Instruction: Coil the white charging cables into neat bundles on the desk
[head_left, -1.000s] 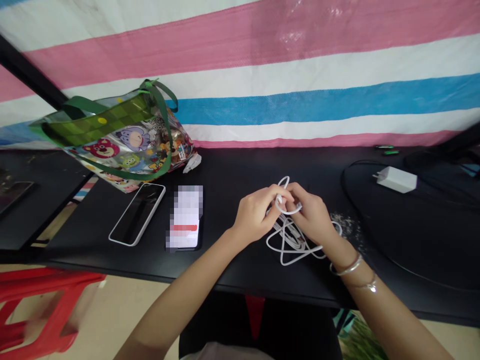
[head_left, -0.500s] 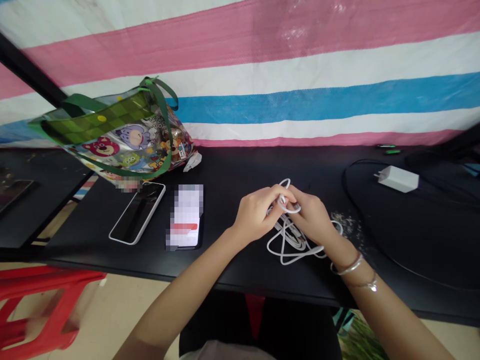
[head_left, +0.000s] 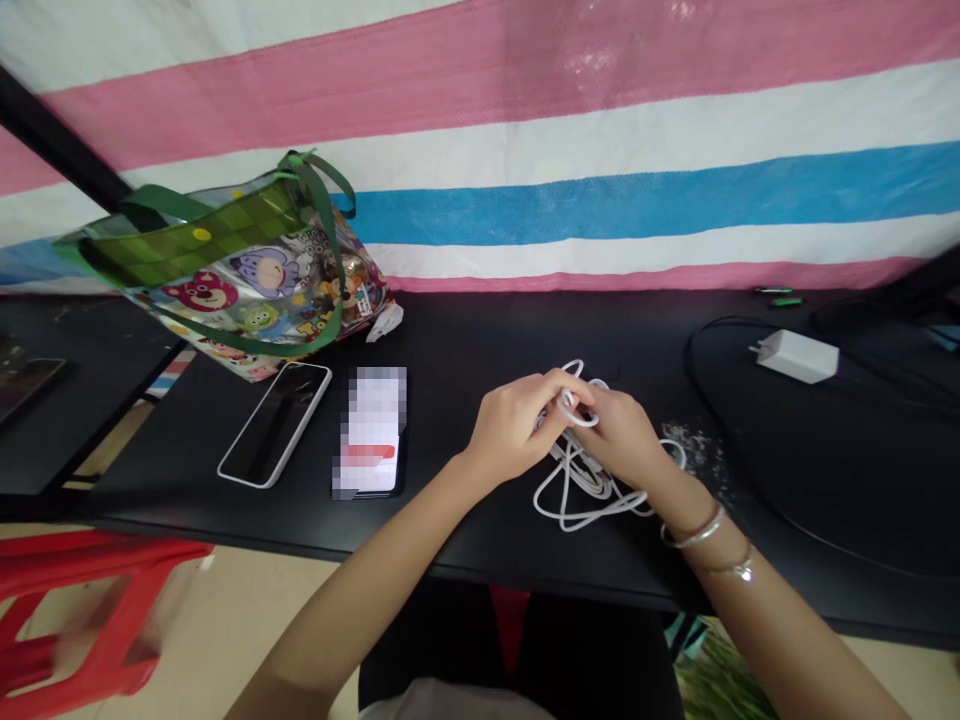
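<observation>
1. Near the front edge of the black tabletop [head_left: 480, 330], right of centre: both forearms reach in from below and converge, elbows out of frame, wrists angled inward, with the two hands close together and touching at the fingers.
2. Left hand [head_left: 514, 425]: back of the hand upward, fingers curled and closed around a small loop of white charging cable [head_left: 600, 512].
3. Right hand [head_left: 619, 435]: curled over from the other side, pressed against the left hand's fingers and gripping the same cable bundle. Exact finger placement is partly hidden.
4. Cable: a small loop stands up between the hands; the rest lies in loose, tangled loops on the tabletop beneath them. Its ends cannot be seen.
5. Right wrist: a metal bangle [head_left: 694, 530] and a thin chain bracelet [head_left: 739, 570].
6. Left of the hands: a phone in a white case [head_left: 274, 425] lies angled and face up, just beside a second phone [head_left: 371, 432] with a pixelated screen.
7. Back-left corner: a glossy cartoon-print tote bag [head_left: 247, 270] with green handles, tilted.
8. Back-right area: a white power adapter [head_left: 798, 356] beside a black cord [head_left: 720, 330].
9. Behind the tabletop: a striped tarp [head_left: 600, 100]. On the floor, lower left: a red plastic stool [head_left: 82, 600].
</observation>
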